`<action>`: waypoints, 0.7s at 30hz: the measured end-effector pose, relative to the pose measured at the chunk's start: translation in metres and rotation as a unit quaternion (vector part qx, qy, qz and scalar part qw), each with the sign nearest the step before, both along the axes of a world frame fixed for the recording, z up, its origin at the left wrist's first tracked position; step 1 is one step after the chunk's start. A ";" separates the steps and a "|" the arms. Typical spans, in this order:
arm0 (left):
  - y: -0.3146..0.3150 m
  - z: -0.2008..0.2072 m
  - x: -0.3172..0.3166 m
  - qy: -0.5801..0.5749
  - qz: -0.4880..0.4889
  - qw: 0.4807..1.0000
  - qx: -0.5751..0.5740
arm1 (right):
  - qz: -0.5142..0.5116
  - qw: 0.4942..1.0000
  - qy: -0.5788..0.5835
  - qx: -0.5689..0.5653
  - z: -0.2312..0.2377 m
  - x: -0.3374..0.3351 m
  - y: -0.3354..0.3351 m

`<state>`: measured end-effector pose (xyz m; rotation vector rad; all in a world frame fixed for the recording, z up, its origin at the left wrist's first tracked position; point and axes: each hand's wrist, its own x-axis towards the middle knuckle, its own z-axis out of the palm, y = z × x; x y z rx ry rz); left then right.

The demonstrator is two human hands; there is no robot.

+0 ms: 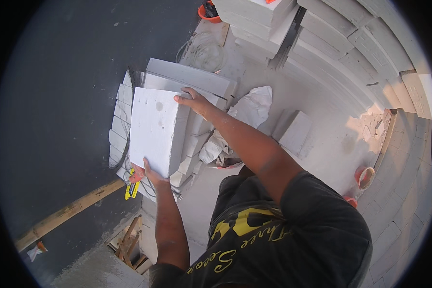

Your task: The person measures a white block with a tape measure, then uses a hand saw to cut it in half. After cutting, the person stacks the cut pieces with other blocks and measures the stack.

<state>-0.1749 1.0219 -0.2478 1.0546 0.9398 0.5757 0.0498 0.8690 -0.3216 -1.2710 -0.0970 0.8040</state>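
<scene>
A large white lightweight concrete block (156, 129) is between my two hands, tilted, at the top of a stack of similar blocks (192, 79). My right hand (195, 102) is closed over its far right edge, thumb against the broad face. At the near lower edge, my left hand (153, 175) grips the block; some of its fingers are hidden behind it. Whether the block still touches the stack underneath, I cannot tell. Beside my left hand lie a yellow packet (132, 185) and a small red thing (137, 174).
A bamboo pole (77, 207) runs left from the stack. Crumpled white sacks (254, 105) and a single block (294, 132) lie to the right. Coiled wire (204, 55) and an orange bucket (210, 13) are beyond. Tall block stacks (321, 38) stand far right; another bucket (365, 177) is nearer.
</scene>
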 end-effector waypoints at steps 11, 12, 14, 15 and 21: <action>0.042 -0.031 -0.020 0.050 0.005 0.998 -0.026 | -0.331 0.931 -0.059 -0.142 0.006 -0.042 0.066; 0.031 -0.025 -0.014 0.074 0.026 0.997 0.001 | -0.342 0.927 -0.060 -0.143 0.006 -0.041 0.067; 0.028 -0.021 -0.013 0.076 0.021 0.997 -0.022 | -0.339 0.928 -0.052 -0.149 0.006 -0.040 0.067; 0.032 -0.020 -0.015 0.072 0.022 0.997 -0.026 | -0.335 0.928 -0.047 -0.153 0.006 -0.041 0.067; 0.042 -0.023 -0.017 0.073 0.035 0.996 -0.029 | -0.307 0.943 -0.041 -0.122 0.007 -0.037 0.061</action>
